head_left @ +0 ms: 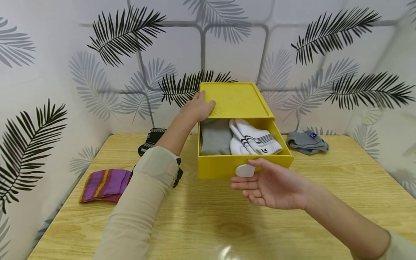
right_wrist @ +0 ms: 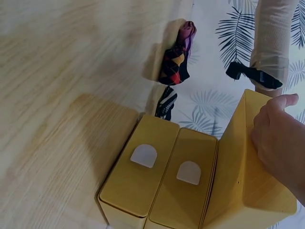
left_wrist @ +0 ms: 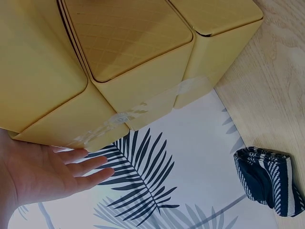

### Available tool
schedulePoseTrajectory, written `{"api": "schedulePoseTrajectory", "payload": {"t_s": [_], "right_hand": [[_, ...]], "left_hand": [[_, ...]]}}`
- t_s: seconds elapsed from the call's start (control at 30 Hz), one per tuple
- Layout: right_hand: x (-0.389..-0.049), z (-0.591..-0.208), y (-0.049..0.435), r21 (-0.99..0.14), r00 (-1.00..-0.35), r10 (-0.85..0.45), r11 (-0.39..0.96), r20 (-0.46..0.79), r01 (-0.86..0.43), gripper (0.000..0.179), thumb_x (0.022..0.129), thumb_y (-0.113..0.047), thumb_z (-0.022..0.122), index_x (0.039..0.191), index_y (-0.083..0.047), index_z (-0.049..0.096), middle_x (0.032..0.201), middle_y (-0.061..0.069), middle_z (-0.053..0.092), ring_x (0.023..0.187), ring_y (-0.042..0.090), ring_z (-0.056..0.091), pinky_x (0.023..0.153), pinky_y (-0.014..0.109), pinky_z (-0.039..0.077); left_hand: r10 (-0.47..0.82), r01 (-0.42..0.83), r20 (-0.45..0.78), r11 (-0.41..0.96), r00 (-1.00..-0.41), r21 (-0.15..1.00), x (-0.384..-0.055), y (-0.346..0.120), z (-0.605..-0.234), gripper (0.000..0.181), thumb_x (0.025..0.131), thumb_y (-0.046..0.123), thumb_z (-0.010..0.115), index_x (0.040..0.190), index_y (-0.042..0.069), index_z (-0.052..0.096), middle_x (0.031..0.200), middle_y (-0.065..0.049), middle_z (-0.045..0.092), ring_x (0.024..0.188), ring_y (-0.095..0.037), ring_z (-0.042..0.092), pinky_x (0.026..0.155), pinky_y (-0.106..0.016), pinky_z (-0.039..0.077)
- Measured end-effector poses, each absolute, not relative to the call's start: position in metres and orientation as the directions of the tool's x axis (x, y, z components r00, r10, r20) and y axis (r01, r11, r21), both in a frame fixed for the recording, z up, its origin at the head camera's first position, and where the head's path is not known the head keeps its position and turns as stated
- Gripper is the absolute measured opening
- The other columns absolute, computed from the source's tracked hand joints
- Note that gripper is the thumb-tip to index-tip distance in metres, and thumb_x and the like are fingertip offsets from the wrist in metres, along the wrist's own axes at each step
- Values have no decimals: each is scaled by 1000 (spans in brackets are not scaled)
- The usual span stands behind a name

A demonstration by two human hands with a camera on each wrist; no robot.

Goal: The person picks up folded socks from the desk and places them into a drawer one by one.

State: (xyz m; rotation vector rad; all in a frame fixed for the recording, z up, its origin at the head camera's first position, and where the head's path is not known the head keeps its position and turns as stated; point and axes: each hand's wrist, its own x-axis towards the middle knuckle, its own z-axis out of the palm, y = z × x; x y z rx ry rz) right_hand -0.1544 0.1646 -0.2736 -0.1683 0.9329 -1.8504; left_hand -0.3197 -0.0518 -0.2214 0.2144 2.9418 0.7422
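A yellow drawer unit (head_left: 234,99) stands on the table with its top drawer (head_left: 217,168) pulled out. Folded grey cloth, likely socks (head_left: 216,139), and white socks with black stripes (head_left: 255,139) lie inside side by side. My left hand (head_left: 196,106) rests on the unit's upper left edge, thumb over the top; its straight fingers (left_wrist: 90,167) show beside the unit in the left wrist view. My right hand (head_left: 279,184) is at the drawer front, thumb against it by the pale rounded cutout (head_left: 244,170), other fingers extended below. Two closed drawers (right_wrist: 143,164) show lower down.
To the left lie a purple striped folded cloth (head_left: 107,184) and black-and-white patterned socks (head_left: 152,141). A diamond-patterned sock (right_wrist: 174,67) appears in the right wrist view. Grey socks (head_left: 307,142) with a blue label lie right of the unit. Leaf-print walls enclose the wooden table (head_left: 208,224).
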Motion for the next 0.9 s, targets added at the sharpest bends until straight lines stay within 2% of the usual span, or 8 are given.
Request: {"api": "schedulePoseTrajectory", "payload": {"t_s": [0.6, 0.77, 0.9], "right_hand": [[-199, -273, 162, -722, -536, -790, -179, -300, 668, 51, 99, -42, 31, 118, 0, 51, 115, 9, 58, 98, 18, 56, 85, 26, 44], [-210, -272, 159, -751, -578, -753, -175, -314, 637, 51, 99, -44, 31, 120, -2, 51, 114, 7, 59, 100, 17, 56, 83, 27, 45], [-219, -271, 157, -768, -615, -716, -174, -331, 617, 51, 98, -44, 31, 123, -2, 45, 115, 7, 59, 99, 18, 56, 83, 28, 45]], "left_hand": [[157, 113, -51, 868, -986, 483, -319, -52, -221, 64, 97, 46, 27, 150, 17, 3, 153, -5, 4, 136, -31, 12, 105, -48, 17], [149, 106, -55, 875, -987, 472, -319, -51, -221, 64, 97, 46, 27, 150, 18, 2, 153, -5, 4, 136, -30, 13, 105, -48, 18], [145, 103, -55, 877, -988, 469, -319, -50, -221, 64, 97, 45, 27, 150, 17, 3, 153, -5, 5, 136, -30, 13, 106, -47, 18]]}}
